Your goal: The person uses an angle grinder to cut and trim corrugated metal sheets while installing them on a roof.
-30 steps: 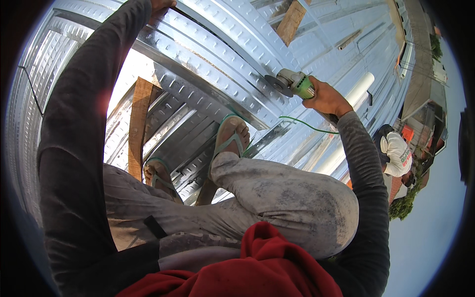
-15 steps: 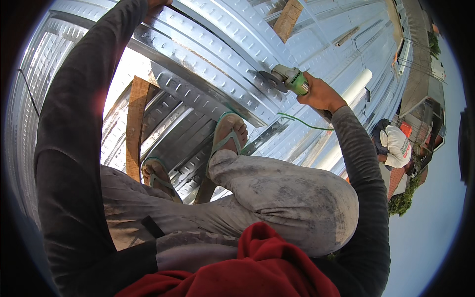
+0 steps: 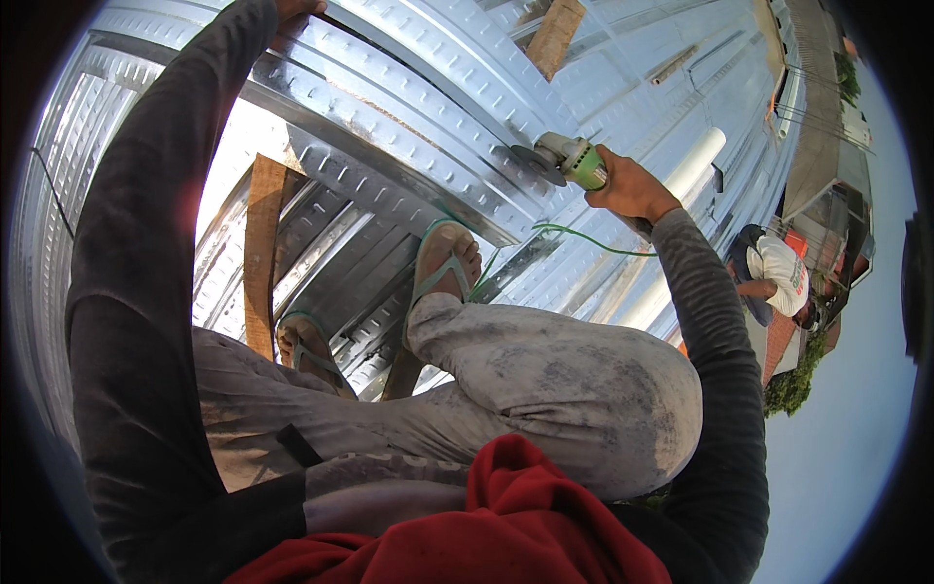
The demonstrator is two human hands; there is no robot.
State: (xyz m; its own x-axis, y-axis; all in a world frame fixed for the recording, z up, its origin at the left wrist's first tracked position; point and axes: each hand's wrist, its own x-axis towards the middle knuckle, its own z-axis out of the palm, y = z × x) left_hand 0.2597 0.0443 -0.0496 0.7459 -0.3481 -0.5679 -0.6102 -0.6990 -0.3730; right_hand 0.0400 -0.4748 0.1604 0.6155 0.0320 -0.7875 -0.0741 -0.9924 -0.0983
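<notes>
My right hand [image 3: 632,187] is closed around the body of a green and silver angle grinder [image 3: 585,164]. The grinder's dark disc [image 3: 538,164] is at the surface of a ribbed, shiny metal decking sheet [image 3: 428,122]; whether it cuts in cannot be made out. At the top left, my left hand [image 3: 296,8] is at the upper edge of the picture, beside the far part of the same sheet. Most of that hand is cut off, so its grip is hidden. A green cord [image 3: 593,237] lies over the sheets below the grinder.
Between my sandalled feet and my left arm lies a wooden plank [image 3: 261,255]. Another wood piece [image 3: 556,39] rests on the sheets at the top. A white pipe [image 3: 702,161] lies right of the grinder. Far right, another person [image 3: 775,273] bends over near buildings.
The view has shifted slightly. The grinder stays in my right hand at nearly the same spot. My left hand shows a little more at the top edge. The other person's arm has come into sight.
</notes>
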